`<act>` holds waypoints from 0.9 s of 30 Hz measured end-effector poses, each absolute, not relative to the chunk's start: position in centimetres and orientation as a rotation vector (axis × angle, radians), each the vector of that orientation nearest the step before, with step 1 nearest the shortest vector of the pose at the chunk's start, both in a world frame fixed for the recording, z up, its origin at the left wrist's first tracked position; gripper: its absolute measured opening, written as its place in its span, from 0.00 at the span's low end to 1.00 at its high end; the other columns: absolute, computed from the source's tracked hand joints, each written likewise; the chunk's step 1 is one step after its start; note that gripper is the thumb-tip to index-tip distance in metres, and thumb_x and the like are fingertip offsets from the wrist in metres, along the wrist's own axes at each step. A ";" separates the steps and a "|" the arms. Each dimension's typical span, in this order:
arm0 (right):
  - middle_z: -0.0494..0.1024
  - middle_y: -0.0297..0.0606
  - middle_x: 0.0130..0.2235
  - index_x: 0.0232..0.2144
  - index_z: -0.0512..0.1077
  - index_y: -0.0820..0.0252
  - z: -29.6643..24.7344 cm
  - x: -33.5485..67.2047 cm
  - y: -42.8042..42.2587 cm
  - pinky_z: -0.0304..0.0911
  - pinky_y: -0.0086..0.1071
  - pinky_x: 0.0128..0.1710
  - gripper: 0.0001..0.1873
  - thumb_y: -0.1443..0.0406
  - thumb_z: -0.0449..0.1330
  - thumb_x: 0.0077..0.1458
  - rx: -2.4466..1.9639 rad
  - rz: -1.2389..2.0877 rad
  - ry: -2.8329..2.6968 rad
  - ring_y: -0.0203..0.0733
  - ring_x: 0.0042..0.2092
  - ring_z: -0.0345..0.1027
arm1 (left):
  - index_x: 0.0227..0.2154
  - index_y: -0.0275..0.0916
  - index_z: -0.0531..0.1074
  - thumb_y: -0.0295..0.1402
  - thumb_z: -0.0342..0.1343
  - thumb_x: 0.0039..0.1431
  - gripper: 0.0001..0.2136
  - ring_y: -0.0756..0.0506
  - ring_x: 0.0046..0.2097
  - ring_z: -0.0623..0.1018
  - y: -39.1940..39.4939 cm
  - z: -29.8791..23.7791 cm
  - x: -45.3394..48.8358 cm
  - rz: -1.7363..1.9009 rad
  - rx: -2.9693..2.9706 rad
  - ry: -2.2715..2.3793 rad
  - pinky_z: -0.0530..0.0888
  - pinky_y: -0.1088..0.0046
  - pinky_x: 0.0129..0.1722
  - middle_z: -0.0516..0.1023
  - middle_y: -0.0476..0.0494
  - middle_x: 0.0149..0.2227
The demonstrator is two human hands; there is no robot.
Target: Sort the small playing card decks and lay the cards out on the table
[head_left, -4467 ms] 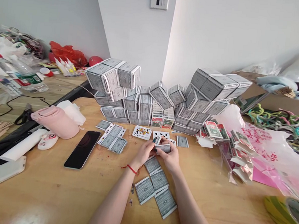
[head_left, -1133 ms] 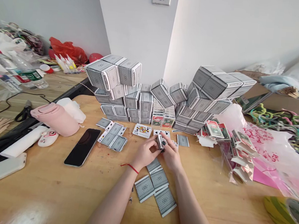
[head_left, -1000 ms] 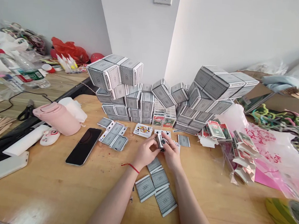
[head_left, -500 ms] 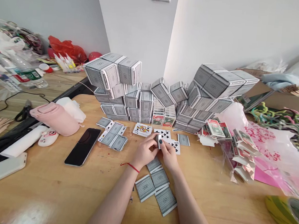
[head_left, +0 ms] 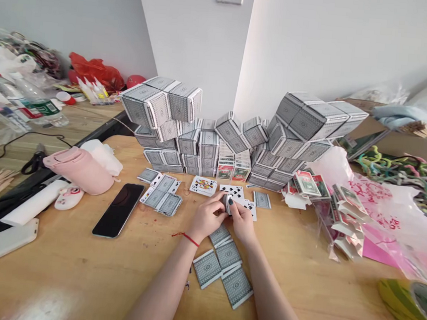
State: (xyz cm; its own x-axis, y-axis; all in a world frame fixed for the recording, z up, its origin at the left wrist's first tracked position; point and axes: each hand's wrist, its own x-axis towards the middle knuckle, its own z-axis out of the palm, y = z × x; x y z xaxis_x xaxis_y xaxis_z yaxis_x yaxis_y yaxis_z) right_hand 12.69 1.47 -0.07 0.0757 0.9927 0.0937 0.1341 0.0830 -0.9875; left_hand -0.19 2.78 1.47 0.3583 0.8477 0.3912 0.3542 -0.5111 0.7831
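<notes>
Head view, left hand (head_left: 208, 216), right hand (head_left: 244, 222), grip pinching bent card (head_left: 226, 203); wooden table (head_left: 113, 280)

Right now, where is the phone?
In the head view, the phone lies left of the left hand, between the pink container and a card cluster.

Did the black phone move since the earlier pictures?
No. The phone lies in the same spot on the table, beside the pink tumbler.

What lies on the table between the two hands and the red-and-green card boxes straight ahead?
In the head view, a face-up card with black pips lies between the card boxes and the left hand and right hand.
</notes>
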 end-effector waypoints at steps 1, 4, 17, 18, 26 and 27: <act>0.63 0.33 0.22 0.20 0.64 0.61 -0.1 12.6 1.4 0.53 0.28 0.27 0.21 0.52 0.48 0.53 -1.290 0.992 -1.296 0.36 0.26 0.54 | 0.22 0.40 0.66 0.22 0.52 0.46 0.06 0.45 0.52 0.67 2.7 1.4 -0.2 1.075 2.034 1.048 0.66 0.65 0.50 0.66 0.45 0.52; 0.63 0.33 0.21 0.20 0.63 0.61 -0.4 12.5 1.3 0.52 0.28 0.25 0.21 0.52 0.47 0.53 -1.324 0.923 -1.334 0.35 0.25 0.54 | 0.22 0.40 0.66 0.22 0.52 0.46 0.06 0.45 0.52 0.67 2.6 1.3 -0.1 1.057 2.039 1.072 0.66 0.65 0.50 0.67 0.46 0.51; 0.62 0.32 0.19 0.18 0.62 0.60 -0.9 13.0 1.4 0.50 0.28 0.24 0.20 0.54 0.46 0.54 -1.454 0.772 -1.385 0.35 0.24 0.53 | 0.46 0.42 0.63 0.26 0.57 0.44 0.23 0.44 0.52 0.67 2.8 1.0 0.0 1.050 1.938 1.126 0.64 0.60 0.52 0.68 0.44 0.50; 0.61 0.32 0.18 0.17 0.61 0.60 -0.9 13.0 1.5 0.50 0.28 0.24 0.20 0.54 0.45 0.54 -1.460 0.764 -1.393 0.35 0.23 0.53 | 0.48 0.43 0.61 0.26 0.57 0.44 0.25 0.44 0.52 0.67 2.8 1.0 0.0 1.045 1.948 1.132 0.64 0.60 0.53 0.68 0.44 0.50; 0.59 0.31 0.15 0.14 0.57 0.59 -1.2 12.9 1.4 0.47 0.28 0.21 0.22 0.55 0.43 0.55 -1.598 0.549 -1.452 0.34 0.20 0.51 | 0.48 0.44 0.64 0.24 0.57 0.43 0.26 0.43 0.53 0.66 3.1 0.5 0.0 1.062 2.114 1.065 0.63 0.60 0.55 0.68 0.45 0.50; 0.58 0.31 0.15 0.14 0.57 0.59 -1.3 12.8 1.3 0.46 0.28 0.21 0.23 0.55 0.43 0.55 -1.614 0.516 -1.453 0.34 0.20 0.50 | 0.49 0.44 0.64 0.23 0.56 0.44 0.26 0.44 0.53 0.66 3.1 0.5 0.0 1.061 2.134 1.057 0.64 0.60 0.55 0.68 0.45 0.50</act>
